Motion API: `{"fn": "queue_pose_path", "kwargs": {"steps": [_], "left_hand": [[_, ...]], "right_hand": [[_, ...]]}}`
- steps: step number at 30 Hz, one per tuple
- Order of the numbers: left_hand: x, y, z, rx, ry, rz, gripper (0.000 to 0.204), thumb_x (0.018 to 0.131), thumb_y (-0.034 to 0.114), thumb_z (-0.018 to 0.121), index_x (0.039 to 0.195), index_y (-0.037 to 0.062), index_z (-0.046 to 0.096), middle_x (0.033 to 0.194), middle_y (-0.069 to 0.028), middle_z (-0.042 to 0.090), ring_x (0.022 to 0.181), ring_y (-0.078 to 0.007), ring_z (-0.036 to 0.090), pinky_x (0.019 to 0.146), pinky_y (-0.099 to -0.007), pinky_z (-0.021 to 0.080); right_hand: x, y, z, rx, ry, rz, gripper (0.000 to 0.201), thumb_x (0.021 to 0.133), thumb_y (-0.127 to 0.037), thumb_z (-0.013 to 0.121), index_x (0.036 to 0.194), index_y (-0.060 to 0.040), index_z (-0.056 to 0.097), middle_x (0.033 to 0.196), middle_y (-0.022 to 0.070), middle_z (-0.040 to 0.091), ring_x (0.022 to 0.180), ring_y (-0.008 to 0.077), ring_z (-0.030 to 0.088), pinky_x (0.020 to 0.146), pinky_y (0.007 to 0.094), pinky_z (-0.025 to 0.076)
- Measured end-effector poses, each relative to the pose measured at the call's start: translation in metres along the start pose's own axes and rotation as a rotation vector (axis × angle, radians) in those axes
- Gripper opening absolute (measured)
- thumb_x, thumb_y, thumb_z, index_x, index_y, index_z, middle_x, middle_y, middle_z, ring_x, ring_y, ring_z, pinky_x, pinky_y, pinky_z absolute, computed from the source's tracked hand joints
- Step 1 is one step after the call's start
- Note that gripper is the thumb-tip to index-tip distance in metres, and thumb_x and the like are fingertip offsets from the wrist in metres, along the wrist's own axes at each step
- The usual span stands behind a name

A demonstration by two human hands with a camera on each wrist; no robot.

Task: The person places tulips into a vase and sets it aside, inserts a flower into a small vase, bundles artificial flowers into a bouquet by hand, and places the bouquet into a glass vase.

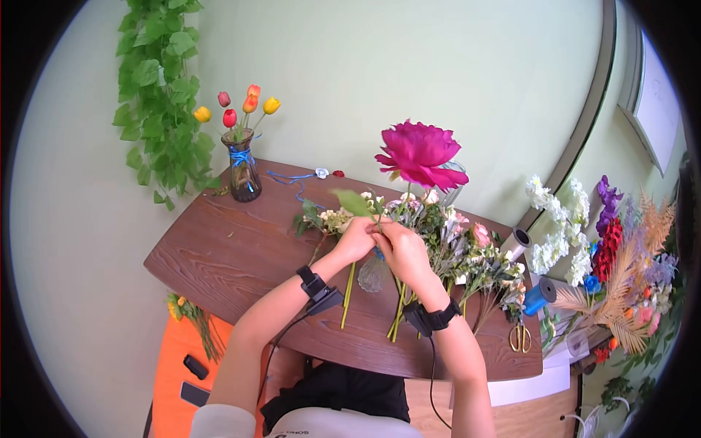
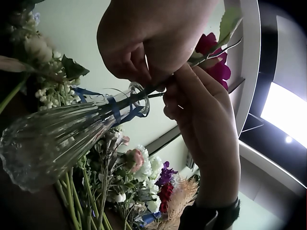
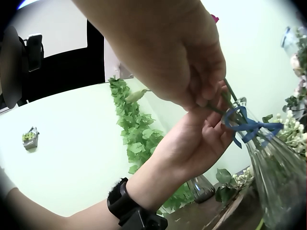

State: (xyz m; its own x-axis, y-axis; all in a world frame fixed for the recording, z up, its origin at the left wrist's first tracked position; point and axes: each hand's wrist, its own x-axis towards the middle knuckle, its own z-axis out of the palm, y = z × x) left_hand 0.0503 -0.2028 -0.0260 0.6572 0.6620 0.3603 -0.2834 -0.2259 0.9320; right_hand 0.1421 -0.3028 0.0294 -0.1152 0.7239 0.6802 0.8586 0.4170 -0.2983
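Observation:
A large magenta artificial peony (image 1: 420, 155) stands upright above both hands, its green stem reaching down to their fingers. My left hand (image 1: 355, 239) pinches the stem. Right beside it, my right hand (image 1: 404, 252) also pinches the stem, the fingertips of both hands meeting. Under them stands a clear ribbed glass vase (image 2: 57, 139), with the lower stem entering its mouth. A blue ribbon (image 3: 254, 127) is tied in a bow round the vase's neck. A green leaf (image 1: 352, 203) sticks out to the left above the fingers.
Cut flowers (image 1: 475, 237) with long stems lie across the brown table's right half. Gold-handled scissors (image 1: 520, 339) and a blue ribbon spool (image 1: 540, 296) are near the right edge. A dark vase of tulips (image 1: 244, 179) stands at the back left.

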Motion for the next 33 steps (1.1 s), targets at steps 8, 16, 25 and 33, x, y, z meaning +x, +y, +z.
{"fn": "queue_pose_path", "kwargs": {"steps": [8, 16, 25, 33], "left_hand": [[0.001, -0.016, -0.008, -0.062, -0.061, 0.046, 0.034, 0.074, -0.009, 0.045, 0.105, -0.0009, 0.052, 0.098, -0.0065, 0.057, 0.091, -0.0126, 0.054, 0.082, -0.0267, 0.042], [-0.010, -0.007, -0.012, -0.147, -0.118, 0.048, 0.025, 0.079, 0.003, 0.049, 0.104, 0.0000, 0.053, 0.099, -0.0060, 0.056, 0.093, -0.0124, 0.053, 0.084, -0.0268, 0.040], [-0.010, 0.006, -0.004, -0.028, -0.040, 0.089, 0.020, 0.085, 0.011, 0.050, 0.100, -0.0023, 0.054, 0.096, -0.0061, 0.057, 0.089, -0.0105, 0.053, 0.079, -0.0246, 0.043], [-0.011, -0.005, 0.004, -0.068, 0.050, 0.142, 0.010, 0.085, 0.008, 0.051, 0.089, -0.0017, 0.051, 0.090, -0.0064, 0.058, 0.086, -0.0108, 0.055, 0.078, -0.0240, 0.044]], "right_hand": [[-0.008, 0.007, 0.006, -0.020, -0.010, 0.164, 0.017, 0.076, -0.012, 0.056, 0.090, -0.0033, 0.054, 0.078, 0.0152, 0.059, 0.067, 0.0324, 0.058, 0.056, 0.0397, 0.046], [-0.013, 0.004, 0.011, -0.199, 0.011, 0.212, 0.015, 0.074, -0.012, 0.058, 0.087, -0.0036, 0.058, 0.075, 0.0129, 0.059, 0.061, 0.0314, 0.058, 0.055, 0.0396, 0.047], [-0.019, 0.001, 0.015, -0.179, 0.067, 0.174, 0.017, 0.073, -0.009, 0.057, 0.087, 0.0009, 0.057, 0.070, 0.0145, 0.055, 0.062, 0.0309, 0.057, 0.054, 0.0393, 0.045], [-0.022, -0.002, 0.002, 0.115, 0.326, 0.345, 0.010, 0.076, -0.007, 0.055, 0.083, -0.0010, 0.051, 0.063, 0.0120, 0.055, 0.056, 0.0213, 0.057, 0.051, 0.0308, 0.044]]}}
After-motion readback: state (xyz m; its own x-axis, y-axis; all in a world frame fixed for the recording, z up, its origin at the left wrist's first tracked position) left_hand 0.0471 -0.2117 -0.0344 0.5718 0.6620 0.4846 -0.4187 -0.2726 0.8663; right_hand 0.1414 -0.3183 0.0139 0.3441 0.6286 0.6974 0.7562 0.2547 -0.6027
